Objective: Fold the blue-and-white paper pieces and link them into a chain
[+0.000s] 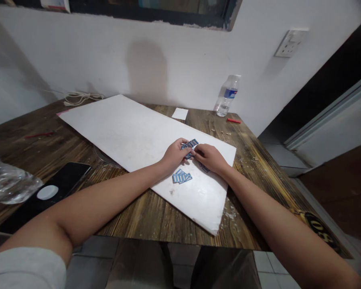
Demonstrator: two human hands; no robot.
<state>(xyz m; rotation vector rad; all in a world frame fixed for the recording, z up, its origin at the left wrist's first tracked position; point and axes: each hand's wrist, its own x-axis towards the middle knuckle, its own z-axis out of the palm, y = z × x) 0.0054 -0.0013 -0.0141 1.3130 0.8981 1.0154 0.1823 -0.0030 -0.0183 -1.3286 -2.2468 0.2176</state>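
Note:
My left hand (175,155) is closed on several small blue-edged cards (193,143), which stick out past its fingertips above the white board (108,124). My right hand (210,156) meets it from the other side, its thumb and fingers pinched together at the edge of these cards. What exactly the right fingertips grip is hidden. Below the hands, an overlapping pile of small blue-and-white cards (182,176) lies on the board. More dark blue cards (203,167) show partly under my right hand.
The board lies diagonally on a dark wooden table (132,216). At the back stand a water bottle (228,96), a red stick-like object (234,120) and a white paper (180,113). On the left are a phone (69,176), another plastic bottle (12,182) and a white cable (81,97).

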